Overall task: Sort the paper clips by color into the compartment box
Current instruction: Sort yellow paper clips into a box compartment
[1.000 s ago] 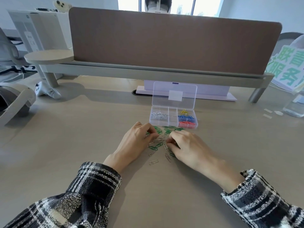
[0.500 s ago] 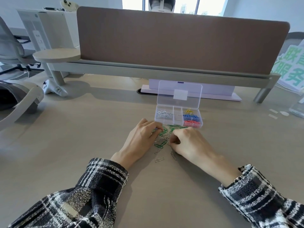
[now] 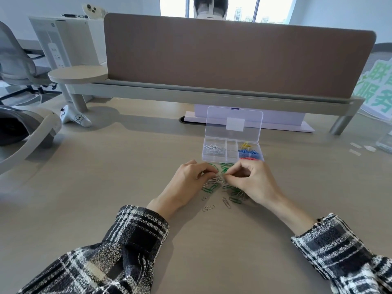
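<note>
At 6 o'clock from the box [image 3: 219, 159], the left hand [image 3: 191, 181] and right hand [image 3: 254, 183] pinch silver clips [image 3: 216, 179] with curled fingers.

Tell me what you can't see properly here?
Head view:
- Pile of clips: left hand and right hand cover part; whether fingers hold one is too small to tell.
- Green sign: cut by right edge.
- White headset: cut by left edge.
</note>
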The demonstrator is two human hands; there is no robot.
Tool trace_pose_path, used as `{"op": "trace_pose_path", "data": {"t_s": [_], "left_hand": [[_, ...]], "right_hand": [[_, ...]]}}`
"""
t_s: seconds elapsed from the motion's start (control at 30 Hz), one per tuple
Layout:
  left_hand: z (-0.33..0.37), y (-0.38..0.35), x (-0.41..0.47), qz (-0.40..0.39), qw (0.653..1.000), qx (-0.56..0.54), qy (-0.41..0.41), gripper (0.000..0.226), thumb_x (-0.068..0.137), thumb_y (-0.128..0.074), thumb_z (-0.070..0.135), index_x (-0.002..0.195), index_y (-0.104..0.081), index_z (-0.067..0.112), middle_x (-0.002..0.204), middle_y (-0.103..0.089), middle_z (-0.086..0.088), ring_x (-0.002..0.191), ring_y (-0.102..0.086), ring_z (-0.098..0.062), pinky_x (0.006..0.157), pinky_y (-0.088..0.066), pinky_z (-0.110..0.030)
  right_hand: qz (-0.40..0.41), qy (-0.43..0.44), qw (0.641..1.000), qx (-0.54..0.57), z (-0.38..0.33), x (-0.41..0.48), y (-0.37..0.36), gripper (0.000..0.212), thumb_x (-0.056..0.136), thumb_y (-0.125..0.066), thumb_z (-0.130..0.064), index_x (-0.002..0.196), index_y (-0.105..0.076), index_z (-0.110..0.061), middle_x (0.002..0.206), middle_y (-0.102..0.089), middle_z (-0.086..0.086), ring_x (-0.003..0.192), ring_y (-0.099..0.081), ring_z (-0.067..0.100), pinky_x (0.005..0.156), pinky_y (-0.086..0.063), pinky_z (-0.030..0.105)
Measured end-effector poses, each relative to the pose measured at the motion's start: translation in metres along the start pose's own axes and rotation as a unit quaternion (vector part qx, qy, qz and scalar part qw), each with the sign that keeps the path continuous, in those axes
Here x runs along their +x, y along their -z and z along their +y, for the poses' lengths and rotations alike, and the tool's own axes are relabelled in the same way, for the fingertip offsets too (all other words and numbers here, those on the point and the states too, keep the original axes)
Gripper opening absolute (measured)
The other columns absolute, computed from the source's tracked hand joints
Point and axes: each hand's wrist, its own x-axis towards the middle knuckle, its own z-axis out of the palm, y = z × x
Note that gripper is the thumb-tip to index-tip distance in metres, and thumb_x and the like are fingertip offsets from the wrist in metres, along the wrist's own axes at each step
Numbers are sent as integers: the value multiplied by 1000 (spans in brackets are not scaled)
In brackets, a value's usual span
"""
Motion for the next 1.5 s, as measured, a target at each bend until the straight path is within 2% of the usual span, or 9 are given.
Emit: {"op": "trace_pose_path", "data": {"t_s": [0.13, 0.23, 0.37, 0.57, 0.83, 0.97, 1.27, 1.43, 1.5], "left_hand": [[3, 2, 1, 1, 1000, -2, 2, 15, 89, -67, 14, 101, -76, 18, 72, -53, 33, 76, -52, 11, 72, -35, -2], [5, 3, 3, -12, 999, -32, 34, 15, 91, -65, 16, 103, -74, 19, 84, -63, 22, 80, -55, 14, 74, -37, -1], [5, 2, 4, -10, 993, -89, 71, 12, 89, -67, 17, 98, -74, 22, 88, -72, 7, 81, -63, -4, 76, -47, -13], [6, 1, 3, -1, 985, -140, 100, 7, 86, -71, 15, 93, -73, 16, 84, -73, 5, 68, -59, 1, 67, -43, -8], [6, 2, 5, -3, 978, -162, 130, 6, 84, -73, 16, 89, -71, 17, 79, -73, 6, 71, -62, 3, 68, -43, -7], [3, 4, 6, -15, 973, -181, 145, 8, 87, -69, 19, 94, -70, 24, 82, -74, 9, 80, -68, -6, 75, -50, -17], [7, 6, 3, -15, 983, -121, 138, 16, 92, -62, 15, 101, -68, 27, 84, -71, 16, 84, -62, 3, 70, -38, -4], [10, 7, 2, -29, 993, -65, 93, 12, 92, -61, 35, 94, -72, 31, 77, -59, 34, 86, -45, 4, 73, -32, -6], [10, 7, 2, -23, 991, -80, 105, 11, 91, -62, 38, 88, -72, 33, 74, -60, 28, 84, -45, 2, 71, -33, -7]], "right_hand": [[15, -9, 1000, 25, 2, 3, 4, 10, 77, -79, -12, 72, -72, -17, 73, -73, 0, 73, -69, 24, 75, -58, 44], [21, -8, 999, 41, 2, 4, 5, 10, 77, -79, -10, 72, -71, -15, 74, -73, 1, 73, -69, 25, 76, -58, 44], [14, -2, 998, 57, 1, 6, 0, 9, 76, -80, -8, 74, -72, -13, 76, -74, 2, 73, -70, 22, 77, -59, 43], [-6, -11, 996, 92, 2, 8, -7, 10, 76, -81, -7, 75, -73, -13, 84, -76, 3, 82, -72, 23, 85, -58, 45], [-39, -56, 995, 68, -1, 12, -6, 10, 77, -80, -13, 80, -71, -11, 78, -75, 2, 79, -72, 19, 85, -58, 38], [-40, -61, 995, 61, -2, 13, -4, 10, 78, -80, -12, 80, -70, -10, 76, -74, 3, 79, -72, 20, 84, -57, 38], [-15, -77, 991, 106, -1, 13, -2, 9, 78, -78, -8, 82, -70, -6, 77, -75, 4, 77, -72, 16, 79, -56, 28], [-5, -56, 993, 103, -2, 13, -2, 8, 79, -77, -8, 82, -70, -7, 76, -75, 3, 75, -72, 15, 75, -55, 25], [-10, -41, 995, 89, -2, 13, -3, 7, 80, -77, -8, 81, -70, -8, 76, -75, 2, 75, -72, 16, 78, -57, 29]]}}
